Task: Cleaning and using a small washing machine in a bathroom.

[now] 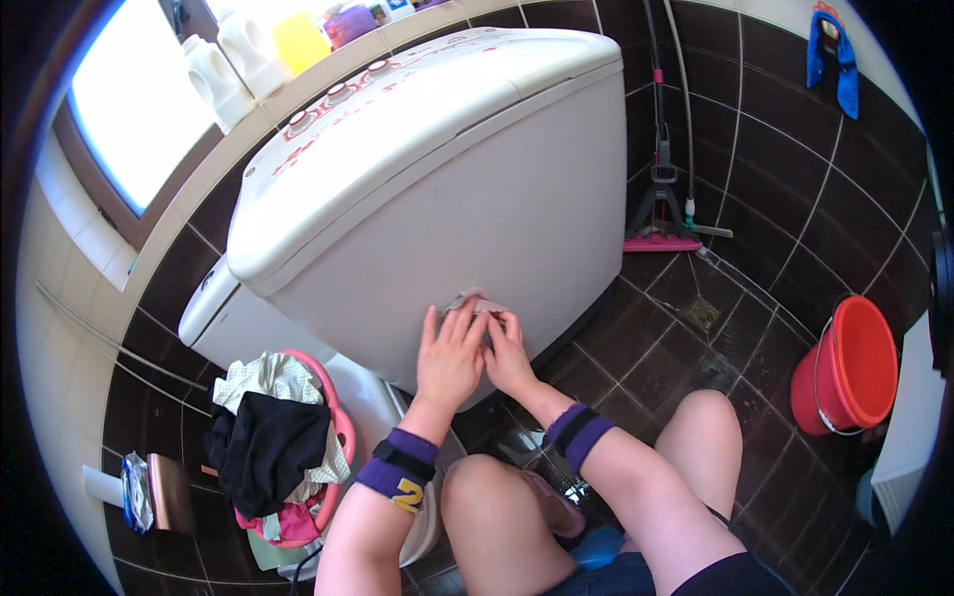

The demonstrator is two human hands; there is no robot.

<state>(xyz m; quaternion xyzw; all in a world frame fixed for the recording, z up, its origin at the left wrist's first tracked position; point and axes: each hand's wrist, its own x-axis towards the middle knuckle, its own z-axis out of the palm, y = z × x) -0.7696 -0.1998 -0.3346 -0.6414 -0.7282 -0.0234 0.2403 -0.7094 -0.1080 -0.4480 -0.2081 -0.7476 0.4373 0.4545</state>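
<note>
Left hand (452, 360) and right hand (509, 360) bunched together, can't tell if they're pinching; pale scrap (465, 296) pokes out at their fingertips, toward the washer's (452, 214) top edge.

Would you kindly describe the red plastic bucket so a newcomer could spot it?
Start at the boxy white appliance with dials. Right of it, past the pink-headed mop, the red plastic bucket stands on the dark tiled floor near the right edge. Its round, open red mouth sets it apart from the pale panel beside it.
</note>
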